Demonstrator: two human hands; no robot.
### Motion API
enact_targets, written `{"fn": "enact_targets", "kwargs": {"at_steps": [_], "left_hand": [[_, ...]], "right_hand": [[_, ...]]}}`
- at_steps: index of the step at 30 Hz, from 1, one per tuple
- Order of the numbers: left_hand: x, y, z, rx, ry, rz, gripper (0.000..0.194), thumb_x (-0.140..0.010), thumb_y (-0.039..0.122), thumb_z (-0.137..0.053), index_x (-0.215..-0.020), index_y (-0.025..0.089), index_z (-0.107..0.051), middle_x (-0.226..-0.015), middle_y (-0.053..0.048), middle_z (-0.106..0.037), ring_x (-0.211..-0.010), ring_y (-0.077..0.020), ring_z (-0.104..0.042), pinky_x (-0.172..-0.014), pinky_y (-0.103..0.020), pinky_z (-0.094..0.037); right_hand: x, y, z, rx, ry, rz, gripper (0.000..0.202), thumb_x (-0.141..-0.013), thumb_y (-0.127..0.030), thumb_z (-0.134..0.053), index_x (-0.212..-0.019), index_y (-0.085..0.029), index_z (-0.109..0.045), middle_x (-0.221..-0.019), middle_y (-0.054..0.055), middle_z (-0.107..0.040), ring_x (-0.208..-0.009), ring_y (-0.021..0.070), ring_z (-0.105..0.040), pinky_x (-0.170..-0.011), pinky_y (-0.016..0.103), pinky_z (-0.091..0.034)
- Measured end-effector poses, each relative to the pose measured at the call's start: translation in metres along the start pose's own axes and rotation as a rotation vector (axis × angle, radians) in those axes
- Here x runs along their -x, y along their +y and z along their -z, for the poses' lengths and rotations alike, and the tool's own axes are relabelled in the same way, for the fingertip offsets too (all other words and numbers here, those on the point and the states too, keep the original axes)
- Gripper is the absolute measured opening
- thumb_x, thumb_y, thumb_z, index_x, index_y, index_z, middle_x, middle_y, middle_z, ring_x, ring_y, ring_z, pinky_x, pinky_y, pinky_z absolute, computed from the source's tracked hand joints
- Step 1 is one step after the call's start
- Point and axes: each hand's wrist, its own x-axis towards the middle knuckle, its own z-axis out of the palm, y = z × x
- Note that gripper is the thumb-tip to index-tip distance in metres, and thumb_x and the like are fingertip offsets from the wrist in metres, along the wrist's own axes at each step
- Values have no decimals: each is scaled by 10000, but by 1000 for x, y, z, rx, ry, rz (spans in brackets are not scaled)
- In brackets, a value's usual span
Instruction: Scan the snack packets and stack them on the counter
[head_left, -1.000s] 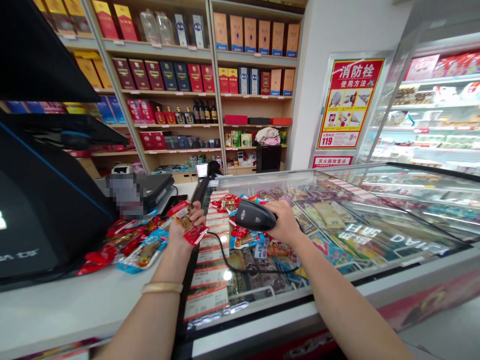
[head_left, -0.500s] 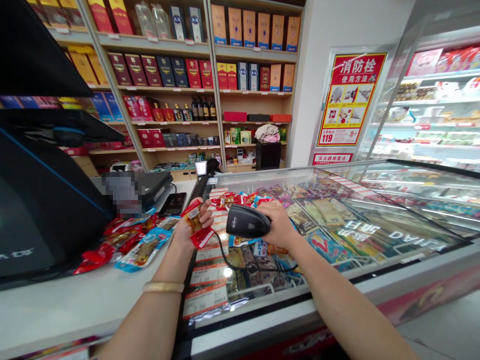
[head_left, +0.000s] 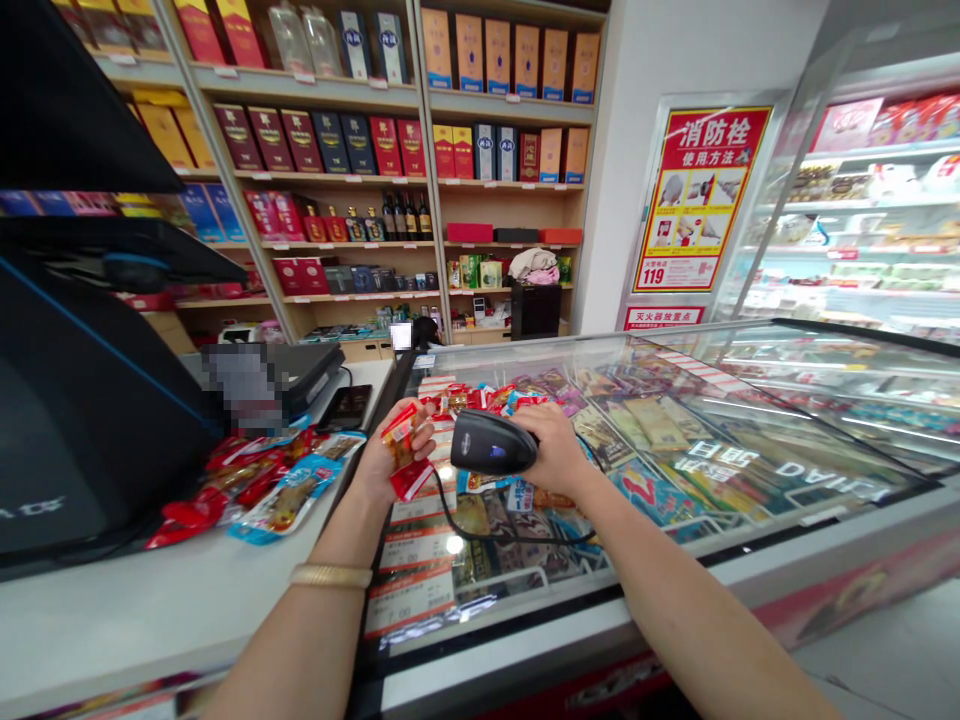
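A small red snack packet (head_left: 403, 440) is held in my left hand (head_left: 382, 465), its label side up and its red end hanging below the fingers. My right hand (head_left: 559, 450) grips a black barcode scanner (head_left: 491, 443), whose head points left at the packet, with a short gap between them. The scanner's black cable loops down over the freezer glass. More red and blue packets (head_left: 454, 400) lie on the glass behind the scanner. Another pile of red and blue packets (head_left: 289, 490) rests on the white counter to the left.
A glass-topped freezer (head_left: 750, 555) spans the middle and right. On the left counter (head_left: 187, 610) stand a black terminal (head_left: 82, 400) and a phone (head_left: 346, 408). Shelves of boxes and bottles rise behind; a person's dark hair shows beyond the freezer.
My left hand has shifted slightly right with the packet, which is turned a little. A small blue light now shows on the scanner, and its glow tints the packet's label reddish.
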Motion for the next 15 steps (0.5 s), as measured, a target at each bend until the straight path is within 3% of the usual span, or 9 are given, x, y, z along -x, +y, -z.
{"fn": "enact_targets", "kwargs": {"at_steps": [5,11,13,15], "left_hand": [[-3,-2,0,-1,119,22,71,-757,133,-612,-808,168,-576,-765,-12,-625,-406,-38,-384,-348,-151,-314],[-14,-7,12,-124,535,22,154,-733,46,-602,-725,170,-511,-608,0,-573,-444,-102,-537,-414,-186,-430],[-18,2,22,-100,608,-86,189,-733,18,-555,-732,191,-477,-615,18,-577,-508,-118,-593,-481,-205,-482],[-22,18,36,-59,713,-300,205,-709,0,-506,-732,197,-457,-626,35,-577,-556,-117,-614,-529,-218,-507]], "right_hand": [[0,0,1,14,-2,-25,162,-687,-327,-701,-800,-218,-662,-741,27,-667,-720,200,-580,-684,313,-330],[2,11,3,37,54,-68,204,-671,-248,-637,-867,-206,-675,-817,46,-696,-792,219,-626,-725,321,-364],[3,14,3,40,71,-85,195,-670,-254,-644,-855,-203,-676,-819,54,-698,-805,225,-632,-726,321,-374],[3,16,3,53,91,-100,162,-675,-275,-659,-821,-206,-674,-794,52,-696,-789,225,-631,-723,322,-375]]}}
